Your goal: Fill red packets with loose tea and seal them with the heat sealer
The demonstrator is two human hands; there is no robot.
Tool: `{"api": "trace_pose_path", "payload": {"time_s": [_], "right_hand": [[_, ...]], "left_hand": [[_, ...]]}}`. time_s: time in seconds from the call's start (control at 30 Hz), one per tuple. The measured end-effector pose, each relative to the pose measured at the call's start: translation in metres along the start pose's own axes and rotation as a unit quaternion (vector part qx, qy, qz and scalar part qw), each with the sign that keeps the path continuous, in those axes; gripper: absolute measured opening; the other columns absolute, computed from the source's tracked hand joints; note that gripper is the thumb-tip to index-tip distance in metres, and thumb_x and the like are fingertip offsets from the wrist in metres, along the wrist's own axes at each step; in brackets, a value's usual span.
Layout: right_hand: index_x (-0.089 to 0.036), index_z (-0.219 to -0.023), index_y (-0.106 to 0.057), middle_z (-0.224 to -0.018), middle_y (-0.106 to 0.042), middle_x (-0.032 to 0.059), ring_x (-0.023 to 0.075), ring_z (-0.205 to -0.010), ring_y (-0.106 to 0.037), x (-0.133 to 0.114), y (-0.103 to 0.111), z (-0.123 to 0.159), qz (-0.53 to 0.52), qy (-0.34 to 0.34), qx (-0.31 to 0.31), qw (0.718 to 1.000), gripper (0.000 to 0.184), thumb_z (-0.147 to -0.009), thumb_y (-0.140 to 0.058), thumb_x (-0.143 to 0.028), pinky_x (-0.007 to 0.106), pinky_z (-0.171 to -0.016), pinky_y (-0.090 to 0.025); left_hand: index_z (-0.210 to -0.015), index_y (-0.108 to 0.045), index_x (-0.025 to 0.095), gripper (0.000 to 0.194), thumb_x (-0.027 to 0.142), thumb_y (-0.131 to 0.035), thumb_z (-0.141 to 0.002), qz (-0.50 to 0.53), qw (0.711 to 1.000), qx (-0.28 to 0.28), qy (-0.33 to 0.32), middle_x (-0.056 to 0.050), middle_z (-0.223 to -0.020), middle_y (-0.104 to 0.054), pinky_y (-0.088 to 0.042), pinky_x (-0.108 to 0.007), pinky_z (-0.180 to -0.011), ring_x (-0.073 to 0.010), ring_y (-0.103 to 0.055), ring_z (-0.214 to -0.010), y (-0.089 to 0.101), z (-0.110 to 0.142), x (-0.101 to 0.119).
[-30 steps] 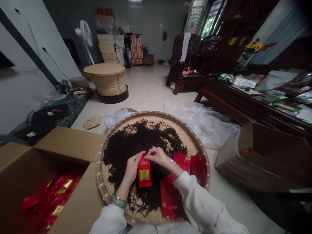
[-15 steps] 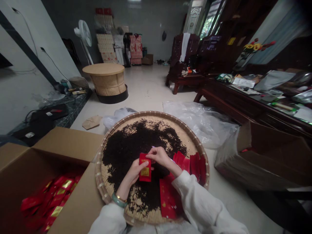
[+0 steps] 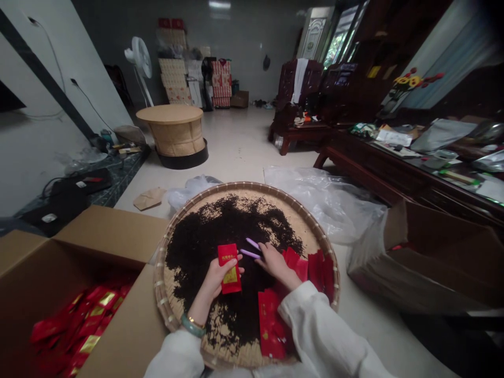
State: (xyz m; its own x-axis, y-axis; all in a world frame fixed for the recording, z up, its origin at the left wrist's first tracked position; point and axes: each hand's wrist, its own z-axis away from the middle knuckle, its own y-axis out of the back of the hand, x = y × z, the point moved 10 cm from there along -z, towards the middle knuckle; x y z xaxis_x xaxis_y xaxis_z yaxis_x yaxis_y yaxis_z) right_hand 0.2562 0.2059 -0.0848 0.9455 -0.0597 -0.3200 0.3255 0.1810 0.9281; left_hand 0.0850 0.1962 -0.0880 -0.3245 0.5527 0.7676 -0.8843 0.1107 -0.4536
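Note:
My left hand (image 3: 219,273) grips a small red packet (image 3: 228,257) with gold print and a gold panel, held upright with the thumb across its front. My right hand (image 3: 275,262) is closed on purple tweezers (image 3: 251,254), whose two prongs point left, apart, towards the packet. Both hands are above dark loose tea leaves (image 3: 205,231) spread over a round woven bamboo tray (image 3: 329,220). Beneath my right forearm lie flat red packets (image 3: 271,325). More red packets (image 3: 315,268) stand bunched at the tray's right side.
At left, an open cardboard box (image 3: 118,315) holds many red packets with gold panels. Another open box (image 3: 378,262) stands at right. Clear plastic sheeting (image 3: 315,194) lies beyond the tray. Farther off are a round basket table (image 3: 173,126) and a dark wooden table (image 3: 370,163).
My right hand has moved away from the packet's top to the right, and the purple tweezers now show spread. The packet in my left hand has shifted slightly left and tilted.

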Motion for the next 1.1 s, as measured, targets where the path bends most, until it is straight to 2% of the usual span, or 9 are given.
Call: {"api": "trace_pose_path", "payload": {"time_s": [0.13, 0.23, 0.37, 0.47, 0.6, 0.67, 0.8, 0.9, 1.1], "right_hand": [[-0.012, -0.126, -0.054, -0.108, -0.062, 0.0134, 0.0246, -0.096, -0.058, 0.004, 0.023, -0.007, -0.221, 0.041, 0.014, 0.974, 0.05, -0.082, -0.062, -0.035, 0.035, -0.083, -0.045], [-0.013, -0.131, -0.052, -0.093, -0.067, 0.0074, 0.0198, -0.077, -0.06, -0.015, 0.032, -0.003, -0.349, 0.075, -0.091, 0.93, 0.059, -0.083, -0.057, -0.047, 0.029, -0.065, -0.046], [-0.014, -0.113, -0.067, -0.094, -0.068, 0.0045, 0.0186, -0.079, -0.058, -0.06, 0.051, 0.01, -0.311, 0.174, -0.14, 0.924, 0.05, -0.077, -0.063, -0.049, 0.026, -0.068, -0.042], [-0.015, -0.105, -0.071, -0.082, -0.068, 0.0004, 0.0153, -0.071, -0.055, -0.076, 0.054, 0.011, -0.296, 0.187, -0.135, 0.927, 0.041, -0.08, -0.06, -0.046, 0.023, -0.063, -0.038], [-0.017, -0.101, -0.073, -0.07, -0.064, -0.0035, 0.0123, -0.063, -0.051, -0.078, 0.05, 0.01, -0.286, 0.176, -0.135, 0.932, 0.038, -0.081, -0.058, -0.045, 0.021, -0.058, -0.033], [-0.017, -0.102, -0.073, -0.072, -0.065, -0.0036, 0.0138, -0.066, -0.053, -0.075, 0.05, 0.008, -0.285, 0.168, -0.127, 0.935, 0.039, -0.08, -0.058, -0.046, 0.021, -0.06, -0.034], [-0.017, -0.106, -0.072, -0.083, -0.069, -0.0014, 0.019, -0.077, -0.058, -0.07, 0.051, 0.007, -0.282, 0.166, -0.112, 0.938, 0.041, -0.079, -0.06, -0.045, 0.022, -0.065, -0.038], [-0.016, -0.102, -0.073, -0.082, -0.07, 0.0002, 0.02, -0.077, -0.059, -0.072, 0.051, 0.008, -0.275, 0.178, -0.105, 0.939, 0.038, -0.08, -0.059, -0.044, 0.023, -0.066, -0.038], [-0.016, -0.105, -0.072, -0.079, -0.069, -0.0008, 0.0165, -0.07, -0.057, -0.07, 0.051, 0.009, -0.264, 0.159, -0.089, 0.947, 0.038, -0.08, -0.059, -0.042, 0.022, -0.061, -0.035]], "left_hand": [[-0.103, -0.063, 0.009, 0.054, 0.029, -0.084, -0.058, -0.024, 1.0, -0.007, -0.004, -0.02, -0.113, -0.066, -0.057, -0.03, -0.056, -0.0209, -0.07, -0.065, -0.001, 0.001, 0.0], [-0.099, -0.064, 0.008, 0.057, 0.035, -0.086, -0.053, -0.051, 0.999, -0.014, -0.009, -0.02, -0.109, -0.068, -0.056, -0.03, -0.054, -0.0215, -0.069, -0.063, -0.004, 0.0, -0.001], [-0.092, -0.064, 0.006, 0.061, 0.041, -0.087, -0.048, -0.091, 0.995, -0.03, -0.009, -0.014, -0.081, -0.072, -0.054, -0.029, -0.054, -0.0242, -0.07, -0.061, -0.009, 0.0, -0.005], [-0.089, -0.064, 0.006, 0.058, 0.042, -0.086, -0.049, -0.118, 0.992, -0.034, -0.003, -0.01, -0.068, -0.07, -0.053, -0.029, -0.056, -0.0252, -0.07, -0.062, -0.01, 0.002, -0.007], [-0.089, -0.064, 0.006, 0.06, 0.045, -0.086, -0.049, -0.128, 0.991, -0.043, -0.002, -0.011, -0.068, -0.069, -0.053, -0.03, -0.057, -0.0254, -0.069, -0.063, -0.01, 0.003, -0.006], [-0.092, -0.064, 0.006, 0.066, 0.051, -0.084, -0.049, -0.104, 0.994, -0.036, -0.008, -0.012, -0.075, -0.07, -0.053, -0.031, -0.059, -0.0254, -0.069, -0.065, -0.009, 0.002, -0.004], [-0.108, -0.062, 0.009, 0.07, 0.061, -0.072, -0.062, -0.046, 0.996, -0.018, -0.069, -0.012, -0.093, -0.071, -0.052, -0.03, -0.07, -0.022, -0.068, -0.078, -0.007, -0.002, 0.01], [-0.102, -0.064, 0.008, 0.066, 0.061, -0.071, -0.064, -0.059, 0.994, -0.008, -0.094, -0.01, -0.084, -0.071, -0.05, -0.027, -0.067, -0.0192, -0.066, -0.072, -0.005, -0.002, 0.015], [-0.11, -0.057, 0.01, 0.072, 0.057, -0.076, -0.06, -0.073, 0.995, -0.07, -0.023, -0.013, -0.09, -0.07, -0.052, -0.032, -0.062, -0.0212, -0.068, -0.064, -0.017, 0.003, 0.001]]}}
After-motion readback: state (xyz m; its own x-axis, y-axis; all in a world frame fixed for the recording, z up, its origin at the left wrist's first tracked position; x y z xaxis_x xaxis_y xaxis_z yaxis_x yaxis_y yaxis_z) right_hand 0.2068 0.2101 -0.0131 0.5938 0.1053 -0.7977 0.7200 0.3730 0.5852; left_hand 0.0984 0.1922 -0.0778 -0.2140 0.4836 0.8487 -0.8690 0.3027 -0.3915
